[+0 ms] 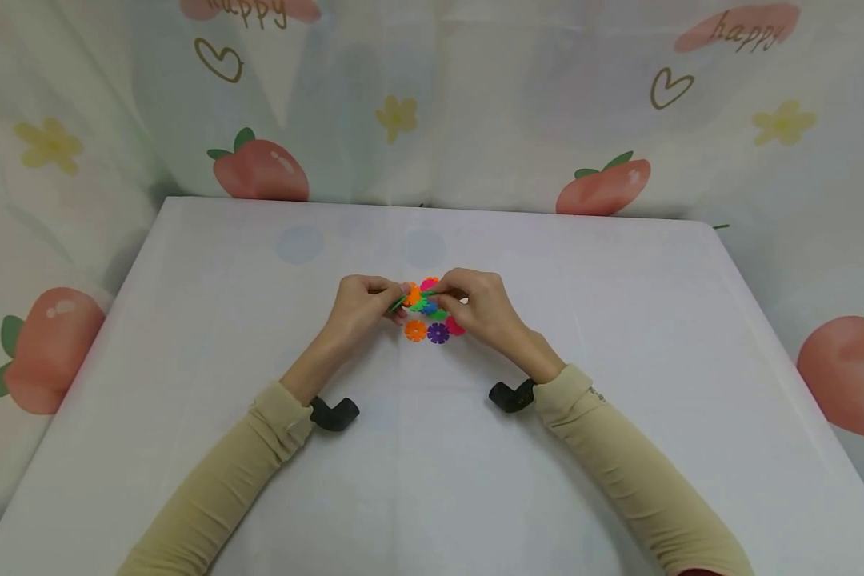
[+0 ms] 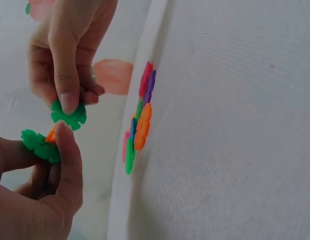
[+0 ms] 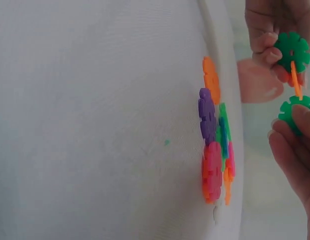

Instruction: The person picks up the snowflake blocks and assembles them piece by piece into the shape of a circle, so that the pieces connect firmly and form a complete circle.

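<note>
Over the table's middle, my left hand point(image 1: 363, 304) grips a green notched plastic disc point(image 3: 292, 51) between thumb and fingers. An orange disc point(image 3: 296, 80), seen edge-on in the right wrist view, is slotted into it. My right hand point(image 1: 481, 304) pinches a second green disc point(image 2: 69, 116) by its face. In the right wrist view, the orange disc's lower edge comes right at the rim of that second green disc. Thumb and fingers hide part of each held disc.
Several loose discs lie grouped on the white table point(image 1: 259, 320) below my hands, among them an orange disc point(image 1: 415, 330), a purple disc point(image 1: 438, 333) and a pink disc point(image 3: 213, 170). A patterned curtain point(image 1: 475, 104) hangs behind the table's far edge.
</note>
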The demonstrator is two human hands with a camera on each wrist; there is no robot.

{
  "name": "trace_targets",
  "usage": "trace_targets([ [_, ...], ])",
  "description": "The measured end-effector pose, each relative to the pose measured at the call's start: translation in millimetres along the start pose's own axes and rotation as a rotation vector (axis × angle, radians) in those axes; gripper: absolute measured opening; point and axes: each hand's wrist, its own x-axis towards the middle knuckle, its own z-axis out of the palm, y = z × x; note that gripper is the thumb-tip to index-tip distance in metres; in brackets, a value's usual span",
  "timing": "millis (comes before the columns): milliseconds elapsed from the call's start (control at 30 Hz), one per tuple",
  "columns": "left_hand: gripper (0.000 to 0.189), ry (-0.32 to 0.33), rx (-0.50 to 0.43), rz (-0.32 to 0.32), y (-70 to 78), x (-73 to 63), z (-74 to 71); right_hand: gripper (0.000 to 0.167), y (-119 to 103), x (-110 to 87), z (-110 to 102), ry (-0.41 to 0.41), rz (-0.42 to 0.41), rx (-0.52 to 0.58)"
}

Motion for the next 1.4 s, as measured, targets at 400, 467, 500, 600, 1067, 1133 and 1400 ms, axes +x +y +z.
trace_targets([
  [400,0.025,-0.012,-0.017,-0.006,-0.2,-3.4,4.2,0.005,-2.4,-4.9,4.1,0.029,-0.085,-0.016],
  [467,0.025,-0.006,-0.013,-0.011,-0.4,-3.5,4.9,0.006,-2.1,-5.9,5.0,0.038,-0.097,-0.019],
  [500,0.025,-0.004,-0.006,-0.016,-0.7,-3.4,5.0,0.006,-1.9,-6.2,5.4,0.041,-0.103,-0.016],
  [600,0.026,-0.012,0.005,-0.026,-1.3,-3.2,4.0,0.008,-1.8,-6.4,6.5,0.051,-0.123,-0.018],
  [1067,0.028,-0.226,0.008,-0.068,-2.2,4.9,-22.3,0.010,0.3,-0.7,4.5,-0.008,0.173,0.214],
  [1133,0.027,-0.245,0.054,-0.077,-2.8,6.0,-25.4,0.010,3.1,0.8,5.6,-0.038,0.198,0.259],
  [1400,0.029,-0.277,0.190,-0.089,1.4,6.6,-35.3,0.011,9.5,5.7,8.5,-0.145,0.259,0.354],
])
